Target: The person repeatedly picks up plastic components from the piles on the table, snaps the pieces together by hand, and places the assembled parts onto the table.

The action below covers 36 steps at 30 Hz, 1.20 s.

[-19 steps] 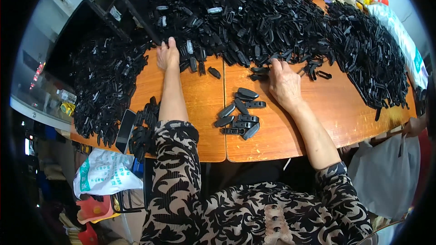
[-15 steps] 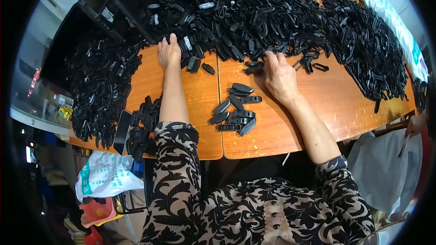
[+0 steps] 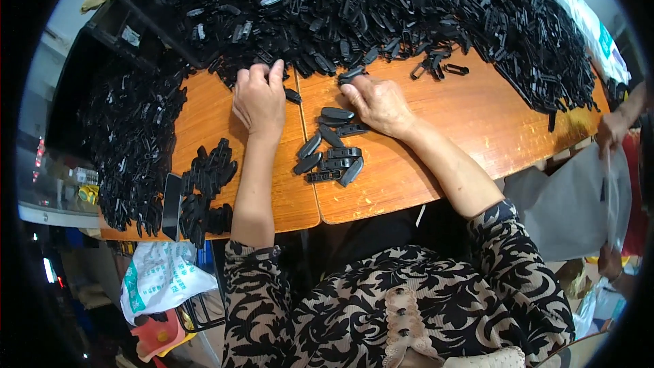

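Observation:
At the near edge of a large heap of small black plastic pieces (image 3: 327,13), my left hand (image 3: 260,102) has its fingers curled downward; what is under its fingertips is hidden. My right hand (image 3: 381,105) reaches in from the right, thumb and fingers closed at a smooth, oval black plastic piece (image 3: 351,73) beside the heap. Between the hands and me lies a small loose group of black pieces (image 3: 330,157), some smooth ovals, some slotted frames. One single black piece (image 3: 292,95) rests just right of my left hand.
Black clips (image 3: 208,177) lie by a dark, flat phone-like slab (image 3: 172,206) at the wooden table's (image 3: 381,197) left front. Further heaps (image 3: 133,143) line the left and right sides. A black crate (image 3: 146,0) stands back left. At right, another person's hand (image 3: 616,129) holds a grey sheet (image 3: 572,208).
My left hand went from spread fingers to curled ones. My right hand moved left along the heap's edge and took hold of an oval piece. The view shifted slightly.

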Each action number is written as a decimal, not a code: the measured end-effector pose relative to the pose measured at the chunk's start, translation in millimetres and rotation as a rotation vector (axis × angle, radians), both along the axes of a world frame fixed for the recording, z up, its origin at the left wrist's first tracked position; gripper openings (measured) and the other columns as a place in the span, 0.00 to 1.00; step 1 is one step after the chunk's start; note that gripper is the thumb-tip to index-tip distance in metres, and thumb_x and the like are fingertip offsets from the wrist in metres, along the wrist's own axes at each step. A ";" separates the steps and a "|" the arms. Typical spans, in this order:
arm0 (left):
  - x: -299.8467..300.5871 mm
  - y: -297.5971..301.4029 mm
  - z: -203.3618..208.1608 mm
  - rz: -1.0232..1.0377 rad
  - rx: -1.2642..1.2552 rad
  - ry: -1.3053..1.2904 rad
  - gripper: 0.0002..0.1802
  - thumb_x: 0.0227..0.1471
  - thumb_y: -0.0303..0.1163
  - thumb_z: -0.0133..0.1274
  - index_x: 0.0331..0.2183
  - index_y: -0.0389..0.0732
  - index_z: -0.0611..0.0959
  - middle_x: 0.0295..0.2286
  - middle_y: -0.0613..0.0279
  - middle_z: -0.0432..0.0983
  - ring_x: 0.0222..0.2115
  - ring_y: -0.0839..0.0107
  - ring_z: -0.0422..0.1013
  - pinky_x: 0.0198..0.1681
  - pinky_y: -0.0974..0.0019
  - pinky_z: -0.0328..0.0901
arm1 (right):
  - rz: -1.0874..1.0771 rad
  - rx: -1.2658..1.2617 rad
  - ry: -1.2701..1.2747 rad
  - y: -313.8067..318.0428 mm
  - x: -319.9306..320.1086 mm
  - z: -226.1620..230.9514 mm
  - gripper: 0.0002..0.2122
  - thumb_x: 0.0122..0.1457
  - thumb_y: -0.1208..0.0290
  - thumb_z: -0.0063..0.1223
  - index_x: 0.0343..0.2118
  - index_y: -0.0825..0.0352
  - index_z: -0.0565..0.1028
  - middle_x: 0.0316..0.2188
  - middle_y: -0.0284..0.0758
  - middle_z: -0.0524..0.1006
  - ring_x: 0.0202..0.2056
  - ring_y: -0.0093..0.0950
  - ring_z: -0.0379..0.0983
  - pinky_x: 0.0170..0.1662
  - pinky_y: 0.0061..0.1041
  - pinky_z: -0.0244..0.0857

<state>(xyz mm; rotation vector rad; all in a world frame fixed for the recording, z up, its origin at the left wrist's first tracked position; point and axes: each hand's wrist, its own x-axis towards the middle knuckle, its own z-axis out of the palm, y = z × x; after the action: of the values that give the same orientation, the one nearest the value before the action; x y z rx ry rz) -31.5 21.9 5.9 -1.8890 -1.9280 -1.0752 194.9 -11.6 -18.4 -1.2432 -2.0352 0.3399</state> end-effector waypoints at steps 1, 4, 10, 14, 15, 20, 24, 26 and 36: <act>7.7 -11.4 7.7 0.046 -0.132 0.080 0.21 0.53 0.50 0.58 0.29 0.39 0.83 0.27 0.52 0.76 0.31 0.51 0.74 0.36 0.52 0.68 | 0.005 -0.004 -0.072 0.5 -3.5 -0.4 0.15 0.66 0.60 0.44 0.30 0.68 0.72 0.25 0.47 0.77 0.30 0.48 0.75 0.35 0.44 0.70; 15.0 -21.5 1.9 0.071 -0.334 0.204 0.21 0.54 0.49 0.57 0.27 0.39 0.83 0.25 0.52 0.76 0.30 0.51 0.75 0.34 0.51 0.69 | 0.065 -0.009 -0.038 -2.8 -8.3 -2.4 0.10 0.63 0.65 0.49 0.33 0.68 0.73 0.29 0.47 0.76 0.33 0.47 0.75 0.37 0.43 0.70; 15.3 -27.8 2.5 -0.164 -0.209 0.315 0.16 0.49 0.40 0.63 0.30 0.37 0.81 0.28 0.52 0.77 0.29 0.54 0.76 0.34 0.55 0.70 | 0.203 -0.002 -0.035 -2.4 -7.2 -5.7 0.07 0.57 0.73 0.53 0.37 0.69 0.74 0.35 0.48 0.74 0.36 0.47 0.74 0.38 0.44 0.69; 14.4 -26.0 -0.2 -0.390 -0.394 -0.067 0.12 0.47 0.29 0.64 0.32 0.34 0.79 0.28 0.56 0.77 0.27 0.65 0.74 0.33 0.62 0.69 | 0.135 0.030 0.039 0.5 -6.7 -4.9 0.07 0.59 0.72 0.52 0.36 0.71 0.73 0.32 0.49 0.75 0.35 0.47 0.75 0.37 0.41 0.69; 14.9 -25.8 -1.9 -0.526 -0.433 -0.281 0.12 0.45 0.25 0.65 0.32 0.34 0.79 0.27 0.56 0.76 0.26 0.68 0.73 0.31 0.65 0.69 | 0.135 0.027 0.039 1.0 -6.2 -2.8 0.07 0.59 0.72 0.52 0.36 0.71 0.73 0.32 0.49 0.75 0.35 0.47 0.75 0.37 0.41 0.69; 34.2 -31.3 -8.2 -0.780 -0.538 -0.693 0.18 0.48 0.19 0.61 0.44 0.37 0.82 0.31 0.68 0.75 0.29 0.81 0.69 0.35 0.76 0.68 | 0.148 -0.463 0.457 6.9 3.0 2.9 0.10 0.63 0.67 0.52 0.34 0.70 0.74 0.24 0.33 0.74 0.30 0.24 0.69 0.34 0.25 0.64; 35.4 -28.8 -13.6 -0.754 -0.450 -0.584 0.15 0.47 0.18 0.61 0.40 0.36 0.84 0.31 0.67 0.76 0.28 0.80 0.71 0.33 0.75 0.69 | 0.269 -0.607 0.554 9.1 4.1 2.1 0.09 0.66 0.66 0.51 0.34 0.67 0.75 0.24 0.24 0.71 0.26 0.14 0.62 0.28 0.17 0.57; 33.9 -27.6 -16.3 -0.777 -0.426 -0.546 0.16 0.46 0.18 0.61 0.40 0.36 0.84 0.31 0.67 0.76 0.27 0.80 0.71 0.32 0.75 0.68 | 0.303 -0.706 0.638 9.1 4.5 5.1 0.09 0.66 0.65 0.51 0.34 0.66 0.75 0.24 0.23 0.71 0.25 0.13 0.61 0.27 0.15 0.55; 35.8 -26.2 -21.0 -0.849 -0.349 -0.465 0.15 0.45 0.18 0.62 0.39 0.33 0.84 0.32 0.62 0.79 0.29 0.75 0.75 0.32 0.73 0.69 | 0.277 -0.771 0.741 8.9 5.8 7.8 0.09 0.61 0.67 0.57 0.27 0.67 0.77 0.20 0.25 0.72 0.22 0.14 0.63 0.24 0.16 0.55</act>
<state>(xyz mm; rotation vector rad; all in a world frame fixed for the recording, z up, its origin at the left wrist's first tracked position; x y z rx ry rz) 4.3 -4.3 -15.1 -3.0206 -1.5713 -1.5784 200.7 -2.7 -10.6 -0.9949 -1.4250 1.5713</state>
